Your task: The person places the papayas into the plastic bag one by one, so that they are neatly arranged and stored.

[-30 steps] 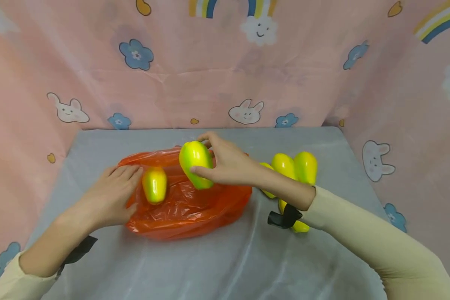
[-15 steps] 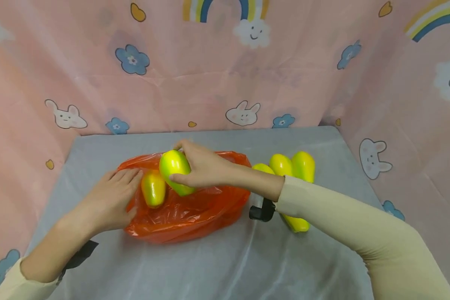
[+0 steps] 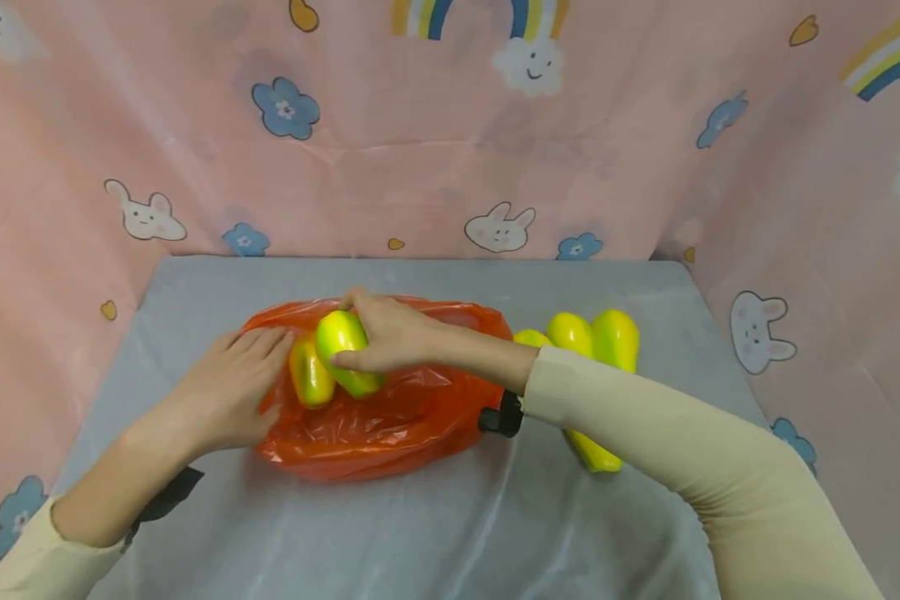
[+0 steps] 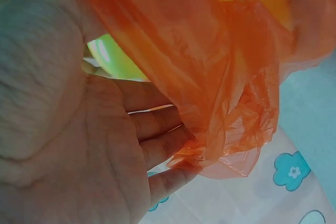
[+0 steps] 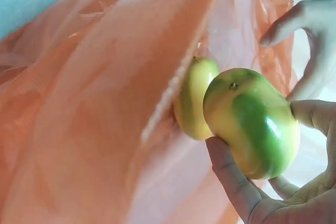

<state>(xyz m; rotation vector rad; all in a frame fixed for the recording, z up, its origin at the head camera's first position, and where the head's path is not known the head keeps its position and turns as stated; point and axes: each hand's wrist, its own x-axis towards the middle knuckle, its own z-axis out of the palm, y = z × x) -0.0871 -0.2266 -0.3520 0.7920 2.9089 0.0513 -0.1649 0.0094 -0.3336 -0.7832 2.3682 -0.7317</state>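
Observation:
An orange plastic bag [image 3: 420, 425] lies on the table with its mouth spread. My right hand [image 3: 390, 333] grips a yellow-green mango [image 3: 341, 342] over the mouth, thumb and fingers round its sides. In the right wrist view, the held mango [image 5: 252, 124] partly covers another mango [image 5: 194, 98] inside the bag. That second mango [image 3: 311, 379] lies near the bag's left side in the head view. My left hand [image 3: 228, 387] is at that side with its fingers extended against the plastic. In the left wrist view, bag film hides the fingertips of my left hand [image 4: 105, 129].
Several more mangoes [image 3: 570, 333] lie on the grey table cover [image 3: 390, 542] right of the bag, some hidden by my right forearm. A pink printed curtain [image 3: 390, 167] surrounds the back and sides. Black straps [image 3: 502, 417] are on both wrists.
My right hand has moved left and lower with its mango, coming up beside the one in the bag. My left hand has kept its place at the bag's side.

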